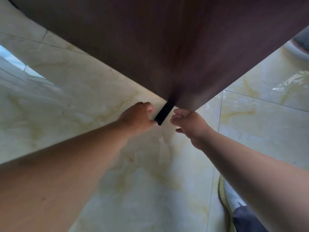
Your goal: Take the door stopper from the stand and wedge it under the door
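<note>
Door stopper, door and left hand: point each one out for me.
door stopper (163, 113), head view, middle of its black top face.
door (167, 47), head view, brown face above the stopper.
left hand (138, 118), head view, back of the hand.

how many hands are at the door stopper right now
2. The left hand touches the left side of the black door stopper; the right hand sits curled just right of it, under the door.

Soft daylight glares off the glossy floor (70, 91) at nine o'clock; the door (167, 39) is dim, edges bend, forearms blur.
</note>
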